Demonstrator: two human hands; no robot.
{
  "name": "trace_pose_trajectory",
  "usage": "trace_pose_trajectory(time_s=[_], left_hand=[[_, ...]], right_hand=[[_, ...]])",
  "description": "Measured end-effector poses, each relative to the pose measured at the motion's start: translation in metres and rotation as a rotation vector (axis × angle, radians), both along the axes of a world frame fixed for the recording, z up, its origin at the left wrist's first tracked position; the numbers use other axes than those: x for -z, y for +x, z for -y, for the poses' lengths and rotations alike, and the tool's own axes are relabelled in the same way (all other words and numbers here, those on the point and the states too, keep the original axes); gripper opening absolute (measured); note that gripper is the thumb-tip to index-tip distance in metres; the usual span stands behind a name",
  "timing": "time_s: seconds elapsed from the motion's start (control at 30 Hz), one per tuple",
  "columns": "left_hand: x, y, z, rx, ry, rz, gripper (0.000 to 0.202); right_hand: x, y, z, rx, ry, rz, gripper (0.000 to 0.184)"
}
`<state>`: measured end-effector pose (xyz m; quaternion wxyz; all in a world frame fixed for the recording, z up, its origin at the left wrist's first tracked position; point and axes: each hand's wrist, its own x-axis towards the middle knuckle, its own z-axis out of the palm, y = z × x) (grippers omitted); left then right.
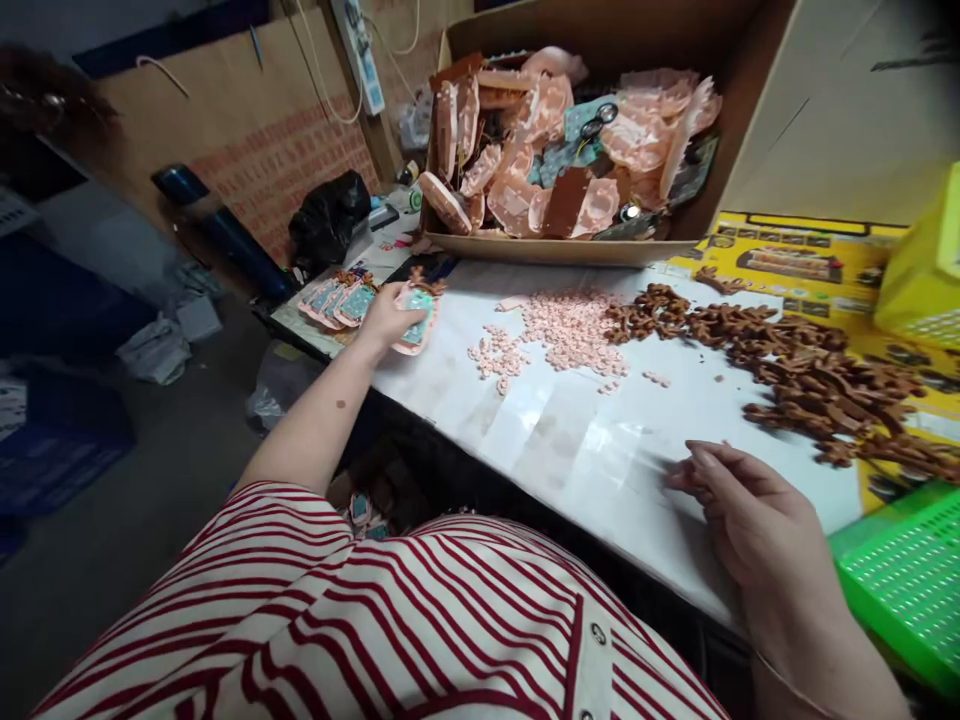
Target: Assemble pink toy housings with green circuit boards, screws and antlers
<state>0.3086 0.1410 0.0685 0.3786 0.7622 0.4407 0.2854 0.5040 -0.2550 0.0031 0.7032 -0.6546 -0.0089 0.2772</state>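
Observation:
My left hand (386,320) grips a pink plastic shell with a green circuit board (417,318) at the table's left end, and a brown antler-shaped piece (426,283) shows at the shell's top. Beside that hand lie several similar pink shells with green boards (337,300). Above the white table's front right, my right hand (757,510) is closed, thumb against the curled fingers; whatever is in the pinch is too small or hidden to make out. Nearest to it are a pile of brown antler-shaped pieces (810,370) and a heap of small pink parts (570,325).
A large cardboard box (555,250) at the back holds pink shells, boards and wires. To the right stand a green perforated basket (907,570) and a yellow basket (922,260). A black plastic bag (330,215) sits back left. The table's front edge runs close to my body.

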Motion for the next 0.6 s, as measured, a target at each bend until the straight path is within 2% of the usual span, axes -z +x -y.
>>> trace_pose_trajectory(time_s=[0.07, 0.13, 0.23, 0.3, 0.37, 0.43, 0.6], left_hand=[[0.003, -0.015, -0.028, -0.044, 0.067, -0.070, 0.048], [0.004, -0.026, -0.043, -0.055, 0.116, -0.118, 0.044], [0.003, -0.030, -0.050, -0.063, 0.241, -0.138, 0.041], [0.000, -0.019, -0.051, -0.052, 0.329, -0.125, 0.041], [-0.006, 0.005, -0.049, -0.015, 0.387, -0.112, 0.042], [-0.015, 0.040, -0.044, 0.052, 0.447, -0.108, 0.041], [-0.053, 0.161, -0.013, 0.331, 0.724, -0.090, 0.037]], right_hand=[[0.007, 0.002, 0.001, -0.023, -0.020, 0.011, 0.060], [0.013, 0.005, 0.003, -0.047, -0.041, 0.030, 0.058], [0.016, 0.007, 0.005, -0.089, -0.081, 0.096, 0.055], [0.014, 0.006, 0.003, -0.118, -0.133, 0.148, 0.056], [0.009, 0.005, 0.001, -0.133, -0.192, 0.186, 0.058], [0.005, 0.004, -0.002, -0.136, -0.241, 0.202, 0.060], [-0.002, 0.001, -0.009, -0.162, -0.279, 0.225, 0.056]])
